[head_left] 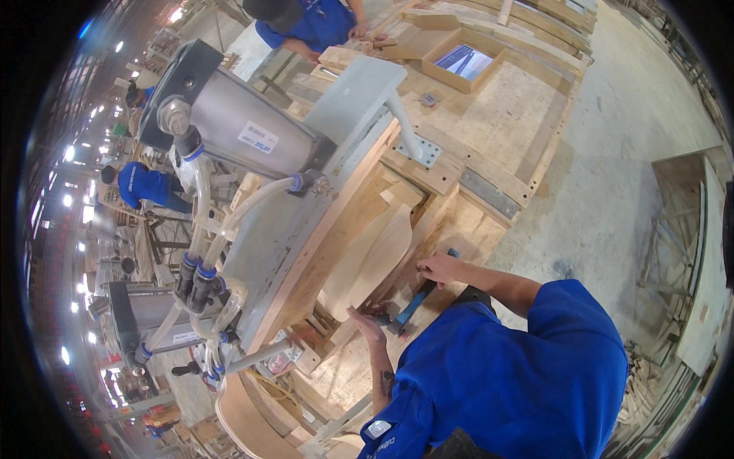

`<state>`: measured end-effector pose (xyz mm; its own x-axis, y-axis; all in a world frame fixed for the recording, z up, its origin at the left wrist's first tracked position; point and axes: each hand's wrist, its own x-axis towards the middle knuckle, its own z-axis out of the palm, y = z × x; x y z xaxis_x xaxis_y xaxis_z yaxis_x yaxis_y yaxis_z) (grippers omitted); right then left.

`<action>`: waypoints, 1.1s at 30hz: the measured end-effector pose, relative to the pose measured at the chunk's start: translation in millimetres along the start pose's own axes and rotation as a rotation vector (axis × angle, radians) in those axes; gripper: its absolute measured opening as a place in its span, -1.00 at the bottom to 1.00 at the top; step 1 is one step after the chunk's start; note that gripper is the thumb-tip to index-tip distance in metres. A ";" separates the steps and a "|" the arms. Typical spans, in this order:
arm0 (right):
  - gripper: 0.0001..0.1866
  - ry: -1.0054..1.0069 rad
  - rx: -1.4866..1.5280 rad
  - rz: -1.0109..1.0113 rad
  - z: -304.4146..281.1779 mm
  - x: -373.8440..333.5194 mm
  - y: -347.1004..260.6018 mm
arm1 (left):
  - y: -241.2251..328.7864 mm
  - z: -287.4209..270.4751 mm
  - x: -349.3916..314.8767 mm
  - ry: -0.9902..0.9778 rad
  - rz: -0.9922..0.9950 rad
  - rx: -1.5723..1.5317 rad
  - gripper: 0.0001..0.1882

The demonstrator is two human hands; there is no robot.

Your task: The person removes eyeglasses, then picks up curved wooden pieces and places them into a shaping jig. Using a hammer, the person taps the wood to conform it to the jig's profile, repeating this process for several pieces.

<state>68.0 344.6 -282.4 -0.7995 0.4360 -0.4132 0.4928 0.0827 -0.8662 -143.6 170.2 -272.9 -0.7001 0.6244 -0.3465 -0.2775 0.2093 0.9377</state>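
A pale, curved wooden panel sits in the press under the thick wooden board. At its lower end, my left hand has its fingers stretched out, with the fingertips at the panel's edge. My right hand is at the panel's right side, its fingers curled together; what they hold, if anything, is too small to tell. A long blue tool with a dark end lies on the bench between my hands and my body. Its far tip shows beyond my right hand.
Left of the panel stands the press, with a large metal air cylinder, clear hoses and a grey steel frame. An open cardboard box rests on the far bench. A co-worker in blue works there. Another curved wooden piece is at lower left.
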 end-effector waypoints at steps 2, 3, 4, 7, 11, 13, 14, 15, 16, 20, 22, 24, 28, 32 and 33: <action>-0.73 -0.008 -0.008 -0.004 -0.7 0.4 1.0 | 1.8 1.0 -1.4 0.000 -0.018 -0.014 -0.42; -0.73 -0.017 -0.010 -0.003 -1.2 0.8 1.3 | 2.9 1.8 -1.5 0.000 -0.016 -0.009 -0.42; -0.73 -0.029 -0.010 -0.002 -0.5 0.9 0.4 | 3.6 1.2 -2.3 0.003 -0.015 -0.002 -0.41; -0.72 -0.020 0.016 0.016 0.0 -2.0 0.6 | 5.1 2.2 -6.1 0.007 0.005 0.029 -0.38; -0.73 -0.024 0.002 0.005 1.1 0.1 0.9 | 10.8 2.5 -6.2 0.028 0.009 0.052 -0.32; -0.73 -0.014 0.002 -0.013 0.3 -0.3 1.7 | 9.5 1.3 -3.7 0.010 0.007 0.082 -0.25; -0.73 -0.012 -0.002 -0.009 -0.4 -0.1 3.8 | 10.3 4.3 -5.0 -0.021 0.000 0.084 -0.19; -0.73 -0.010 -0.006 -0.007 -1.1 0.1 5.6 | 11.4 6.8 -6.9 -0.052 -0.006 0.086 -0.13; -0.73 -0.006 -0.009 -0.012 -1.3 2.0 8.7 | 14.4 7.6 -7.7 -0.075 0.003 0.078 -0.16; -0.73 0.004 -0.063 -0.044 3.3 6.7 12.4 | 20.2 10.7 -11.6 0.042 0.000 0.096 -0.21; -0.73 -0.015 -0.130 -0.062 3.1 8.2 6.9 | 23.4 13.9 -8.3 0.073 -0.004 0.047 -0.21; -0.72 0.043 -0.088 -0.049 1.8 6.1 15.5 | 33.7 18.2 -13.2 -0.087 -0.030 -0.012 -0.22; -0.73 0.071 -0.008 -0.061 11.6 2.0 1.7 | 33.4 -5.8 -12.3 -0.127 -0.111 -0.020 -0.26; -0.75 0.056 0.061 -0.035 10.1 0.6 3.6 | 36.3 -2.8 -12.6 -0.149 -0.160 -0.028 -0.26; -0.76 0.059 0.058 -0.050 8.5 3.2 5.4 | 39.4 -0.2 -11.3 -0.138 -0.151 -0.037 -0.26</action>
<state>65.1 338.8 -290.8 -0.8004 0.4845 -0.3530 0.4305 0.0548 -0.9009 -146.8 171.2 -232.0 -0.5523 0.6860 -0.4737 -0.3980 0.2824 0.8729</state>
